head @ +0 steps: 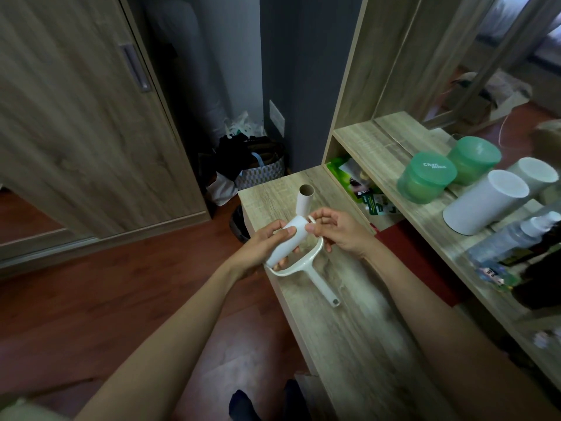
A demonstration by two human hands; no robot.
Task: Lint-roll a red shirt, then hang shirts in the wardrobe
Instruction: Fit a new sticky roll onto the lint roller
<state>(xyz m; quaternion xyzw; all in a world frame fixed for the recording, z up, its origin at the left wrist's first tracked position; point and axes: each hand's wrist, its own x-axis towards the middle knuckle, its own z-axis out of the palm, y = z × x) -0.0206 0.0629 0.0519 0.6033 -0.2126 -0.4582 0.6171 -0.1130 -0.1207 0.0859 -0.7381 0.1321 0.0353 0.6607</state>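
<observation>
"Char miss" in white on the green jar [426, 177] lid

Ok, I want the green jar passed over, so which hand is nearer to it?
Right. The right hand, pinching the lint roller frame, is left of and below the green jar. The left hand grips the white roll farther left, beyond the right hand.

The white plastic lint-roller frame [320, 282], a curved yoke on a straight handle, was tilted over the pale wooden desktop [349, 329], its handle end lowest, down at the wood. A white cylindrical adhesive roll [288, 241] slanted inside the yoke, gripped by the left hand [261, 241], while the right hand [343, 235] pinched the yoke's upper ring. An empty brown cardboard tube [306, 199] stood upright just behind them. The wood-grain wardrobe door [76, 117] stood at the left.
</observation>
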